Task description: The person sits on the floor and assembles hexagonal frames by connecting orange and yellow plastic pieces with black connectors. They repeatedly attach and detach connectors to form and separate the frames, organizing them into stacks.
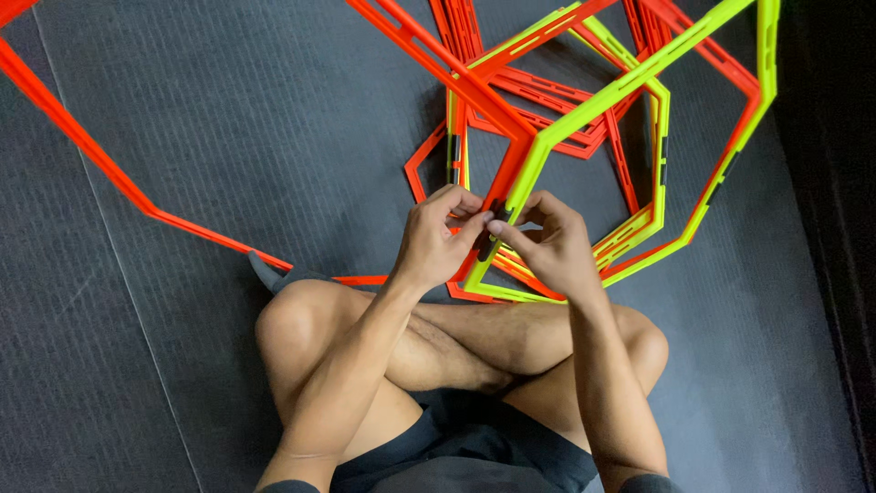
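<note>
far left, a big orange hexagon frame (109, 169) lies flat on the dark ribbed floor mat (228, 119), thin flat plastic bars meeting at blunt corners, its top running out of view. i'm sitting cross-legged on that mat, bare knees below the work, which puts the joint close and low in front of me.

moving in, my left hand (436, 239) is curled shut, thumb and forefinger pinching a small black clip (494, 224) right where an orange bar (438, 68) and a yellow-green bar (630, 87) come together. looks to me like a pinch grip because the clip is small and the bars are slim. my right hand (547, 245) meets it from the other side, fingertips closed on the same clip, the two thumbs nearly touching. both bars rise from the hands up toward the camera, so the joined frames are lifted, not resting.

further right, a loose stack of hexagon frames (557, 100) sits on the mat just beyond my hands, orange ones under, yellow-green ones overlapping at odd angles, with slotted faces and short black connectors on the edges. smooth, stiff-looking plastic against the grainy mat.

far right, the mat ends at a dark edge strip (835, 228).
</note>
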